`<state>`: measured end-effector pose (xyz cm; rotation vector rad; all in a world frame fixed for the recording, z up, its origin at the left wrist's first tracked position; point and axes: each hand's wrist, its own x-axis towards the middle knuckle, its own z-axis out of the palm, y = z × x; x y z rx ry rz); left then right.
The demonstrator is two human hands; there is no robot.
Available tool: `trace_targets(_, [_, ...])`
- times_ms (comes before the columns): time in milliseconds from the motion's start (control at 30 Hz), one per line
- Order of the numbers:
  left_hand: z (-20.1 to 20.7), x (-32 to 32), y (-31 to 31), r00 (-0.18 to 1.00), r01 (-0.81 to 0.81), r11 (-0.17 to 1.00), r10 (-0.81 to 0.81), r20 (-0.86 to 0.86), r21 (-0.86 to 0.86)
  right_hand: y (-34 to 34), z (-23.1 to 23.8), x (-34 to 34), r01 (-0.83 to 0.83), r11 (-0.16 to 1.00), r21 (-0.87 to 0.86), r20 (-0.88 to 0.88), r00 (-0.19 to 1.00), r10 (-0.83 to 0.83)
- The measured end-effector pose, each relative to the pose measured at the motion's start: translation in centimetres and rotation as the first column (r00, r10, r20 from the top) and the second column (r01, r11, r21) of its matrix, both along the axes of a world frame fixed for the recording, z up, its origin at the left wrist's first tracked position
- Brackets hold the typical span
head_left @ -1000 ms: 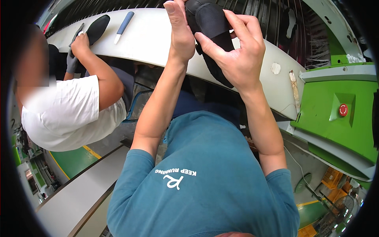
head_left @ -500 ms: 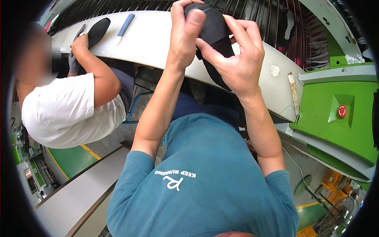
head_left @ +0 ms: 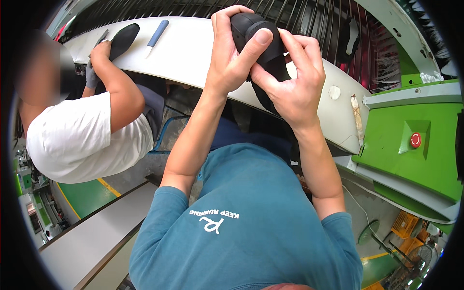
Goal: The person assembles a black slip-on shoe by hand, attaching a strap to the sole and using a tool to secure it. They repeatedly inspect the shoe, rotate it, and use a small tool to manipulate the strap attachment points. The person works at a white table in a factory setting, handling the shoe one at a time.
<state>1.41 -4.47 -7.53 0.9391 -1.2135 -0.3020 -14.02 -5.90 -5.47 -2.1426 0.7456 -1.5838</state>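
Between my two hands, over the front edge of the white table (head_left: 189,41), is a black shoe upper (head_left: 245,25) with a rounded, smooth end facing up. My left hand (head_left: 231,60) is closed on its left side, with the thumb pressed across the top and fingers wrapped behind. On the right, my right hand (head_left: 296,87) grips the lower part between thumb and fingers. Softer black material hangs below the hands toward the table edge. The far side of the piece and some fingertips are hidden.
A blue-handled knife (head_left: 157,35) lies on the table at left. Beyond it a co-worker (head_left: 87,137) handles a black shoe-shaped piece (head_left: 124,41). Dark metal rods (head_left: 304,17) run behind the table. At right are a white disc (head_left: 334,92), a wrapped stick (head_left: 357,118) and a green machine (head_left: 396,159).
The shoe upper has been turned, and its rounded smooth end now shows instead of the ribbed fabric. My left thumb has moved right and down over it. Both hands still hold it.
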Motion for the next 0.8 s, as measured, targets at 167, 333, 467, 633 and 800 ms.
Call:
trace_targets(167, [1.3,-0.5,1.7,0.993,0.083,0.992,-0.075,-0.086,0.093,0.3,-0.1,-0.2,-0.021,0.999,-0.028,-0.007,1.000,0.021])
trace_targets(333, [0.9,0.0,2.2,1.000,-0.003,1.000,0.003,-0.026,0.003,0.6,0.2,0.1,-0.040,0.993,-0.109,0.016,0.999,0.042])
trace_targets(467, [0.8,1.1,2.6,0.999,0.033,0.999,-0.033,-0.024,-0.020,1.0,0.0,0.5,-0.071,0.988,-0.134,0.017,0.997,0.074])
trace_targets(633, [0.9,2.3,4.5,0.994,0.086,0.992,-0.092,0.065,0.091,1.8,-0.4,0.6,-0.090,0.989,-0.115,-0.039,0.995,0.086])
trace_targets(800, [-5.0,1.8,5.5,0.998,-0.013,0.999,0.016,-0.066,0.046,2.4,-1.4,0.8,-0.148,0.987,-0.063,-0.206,0.970,0.132])
